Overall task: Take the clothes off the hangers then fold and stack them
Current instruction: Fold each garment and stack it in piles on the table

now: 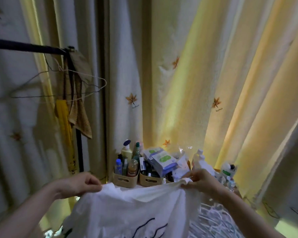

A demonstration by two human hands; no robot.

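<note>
- Head view, hands: left hand [81, 183] pinches the top edge of the white shirt [127, 215] btwn thumb and curled fingers; right hand [203, 182] pinches the same edge further along, w/ a bunch of cloth gathered in it; both grips sit right at the edge, so either could slip and drop that side.
- Head view, shirt: it's off its hanger, held up in the air btwn the two hands, hanging down in front of the person; the edge sags in the middle and the right side is bunched, so a fold started like this prob. comes out skewed.
- Head view, behind: bottles [126, 152] stand packed in bins [126, 180] just beyond the held edge; a flick or forward swing of the cloth could knock them over.
- Head view, left: bare wire hangers [102, 82] hang on the rail [24, 46], near the left arm; an elbow swung wide could snag them.
- Head view, below: where the shirt gets laid is hidden under it; can't tell if there's room.
</note>
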